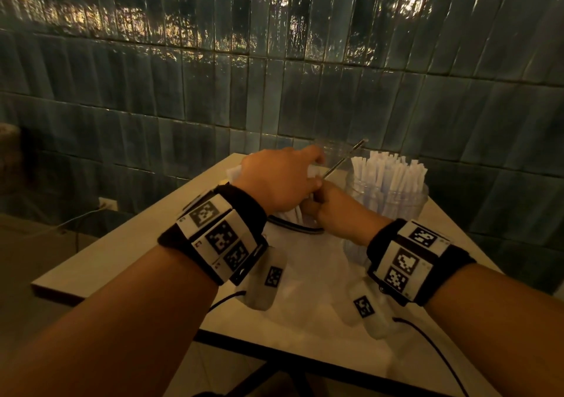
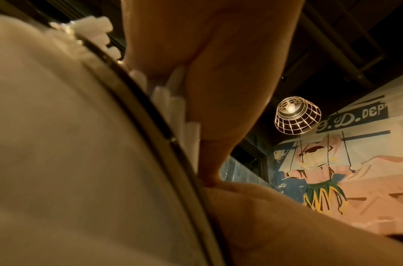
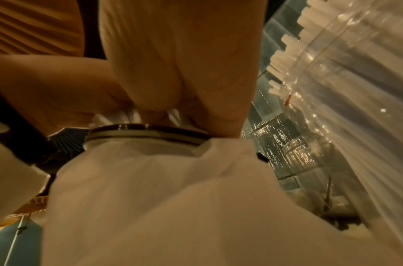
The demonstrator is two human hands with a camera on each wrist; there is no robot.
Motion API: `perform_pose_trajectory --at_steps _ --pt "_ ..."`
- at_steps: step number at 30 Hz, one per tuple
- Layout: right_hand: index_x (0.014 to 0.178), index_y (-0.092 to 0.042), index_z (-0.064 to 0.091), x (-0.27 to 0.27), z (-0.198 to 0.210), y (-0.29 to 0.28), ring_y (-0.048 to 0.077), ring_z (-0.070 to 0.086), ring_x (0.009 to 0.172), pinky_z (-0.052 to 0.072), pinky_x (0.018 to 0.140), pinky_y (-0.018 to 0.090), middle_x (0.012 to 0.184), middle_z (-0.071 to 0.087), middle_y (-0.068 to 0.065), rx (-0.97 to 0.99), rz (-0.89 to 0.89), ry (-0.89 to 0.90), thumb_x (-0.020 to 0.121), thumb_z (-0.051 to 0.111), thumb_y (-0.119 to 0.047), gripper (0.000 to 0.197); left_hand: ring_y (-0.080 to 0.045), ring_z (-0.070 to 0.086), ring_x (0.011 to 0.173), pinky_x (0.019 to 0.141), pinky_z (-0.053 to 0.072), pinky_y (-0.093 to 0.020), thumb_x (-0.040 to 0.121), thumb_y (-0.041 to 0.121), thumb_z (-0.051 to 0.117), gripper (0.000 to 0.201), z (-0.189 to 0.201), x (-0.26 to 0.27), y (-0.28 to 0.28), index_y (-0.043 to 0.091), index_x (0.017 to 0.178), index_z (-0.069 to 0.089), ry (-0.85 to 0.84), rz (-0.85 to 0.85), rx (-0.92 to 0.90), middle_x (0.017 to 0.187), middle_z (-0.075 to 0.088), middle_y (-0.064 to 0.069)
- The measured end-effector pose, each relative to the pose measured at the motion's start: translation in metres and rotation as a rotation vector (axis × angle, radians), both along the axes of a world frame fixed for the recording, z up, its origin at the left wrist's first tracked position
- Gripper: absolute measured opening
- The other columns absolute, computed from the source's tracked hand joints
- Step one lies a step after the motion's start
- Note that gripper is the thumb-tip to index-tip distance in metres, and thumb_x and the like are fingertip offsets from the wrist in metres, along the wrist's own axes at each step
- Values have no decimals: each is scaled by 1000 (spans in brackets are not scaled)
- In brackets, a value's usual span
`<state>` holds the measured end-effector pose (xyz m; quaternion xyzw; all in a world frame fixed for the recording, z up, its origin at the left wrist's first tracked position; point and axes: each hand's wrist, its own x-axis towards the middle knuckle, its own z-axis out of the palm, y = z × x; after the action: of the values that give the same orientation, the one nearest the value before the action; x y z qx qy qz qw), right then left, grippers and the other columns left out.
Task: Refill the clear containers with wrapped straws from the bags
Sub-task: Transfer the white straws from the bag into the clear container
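Observation:
A white bag point(image 1: 305, 274) with a dark-banded mouth lies on the table between my hands. My left hand point(image 1: 280, 176) reaches over its mouth, fingers curled round a bunch of wrapped straws point(image 2: 173, 100) that stick out past the rim. My right hand point(image 1: 335, 210) grips the bag's rim point(image 3: 150, 133) from the right, fingertips among the straw ends point(image 3: 132, 115). To the right stands a clear jar point(image 1: 387, 207) packed with upright wrapped straws point(image 1: 387, 170). An empty clear jar point(image 1: 332, 149) stands behind my hands, near the wall.
The pale table point(image 1: 137, 244) is small; its left edge and front edge are close. A thin metal rod point(image 1: 345, 158) slants up just beyond my hands. A dark tiled wall point(image 1: 274, 76) rises right behind the table. Cables trail from both wristbands.

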<state>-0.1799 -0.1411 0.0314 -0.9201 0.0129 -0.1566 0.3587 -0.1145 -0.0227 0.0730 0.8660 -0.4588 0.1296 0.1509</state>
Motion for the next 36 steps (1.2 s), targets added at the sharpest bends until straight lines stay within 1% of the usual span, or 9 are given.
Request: perform_pose_trajectory --at_steps 5,9,14,18,23,26,30,34,36 --pt "87 -33 47 0 6 -3 -17 52 58 37 53 1 74 52 -16 13 25 -77 91 50 -2 31 -25 58 105 86 49 -47 90 51 46 46 0 1 0 40 134 34 4 14 -13 121 57 -1" --pt "101 -22 54 -1 -3 -8 -7 52 68 38 55 1 81 54 -18 -19 -20 -62 84 63 -2 27 -21 57 103 87 49 -45 88 54 47 38 -1 0 -2 40 124 46 -28 18 53 117 59 3" --pt "102 -18 59 -6 -8 -12 -16 55 67 41 60 -1 82 57 -18 27 -9 -83 79 67 3 32 -20 58 107 89 48 -46 84 56 51 47 1 -2 -3 40 128 43 -47 -7 71 120 61 7" --pt "81 -26 56 -10 -9 -15 -16 55 58 39 53 2 63 60 -22 61 6 -86 82 63 4 31 -23 60 104 88 50 -47 76 60 62 74 0 -5 -4 36 137 29 -42 6 57 121 62 4" --pt "99 -18 63 -14 -10 -18 -1 60 72 48 64 10 85 65 -3 152 -28 -99 82 67 -2 24 -18 60 98 75 44 -34 77 56 64 50 -1 -3 -4 34 120 51 -82 -2 51 111 63 8" --pt "108 -17 62 -16 -11 -20 6 63 82 50 72 14 94 68 0 205 -31 -95 82 68 -2 31 -18 60 99 80 48 -38 82 53 60 37 -1 -4 -4 35 114 56 -91 -11 59 110 64 8" --pt "100 -15 66 -15 -13 -23 12 65 82 52 75 23 92 70 4 194 -54 -98 79 72 -4 25 -17 60 93 77 49 -37 86 52 54 30 0 -4 -4 38 112 60 -103 -17 89 104 65 8" --pt "92 -31 65 -14 -14 -23 0 65 76 48 66 12 84 69 -10 216 -30 -108 78 74 -6 30 -16 61 90 78 51 -37 85 53 54 29 1 -3 -4 37 107 64 -87 -7 109 100 66 9" --pt "94 -32 64 -14 -15 -25 3 66 81 50 70 16 89 70 -8 222 -20 -115 79 73 -7 30 -15 61 88 78 52 -38 86 52 54 26 1 -4 -4 35 102 65 -89 4 112 97 66 8"
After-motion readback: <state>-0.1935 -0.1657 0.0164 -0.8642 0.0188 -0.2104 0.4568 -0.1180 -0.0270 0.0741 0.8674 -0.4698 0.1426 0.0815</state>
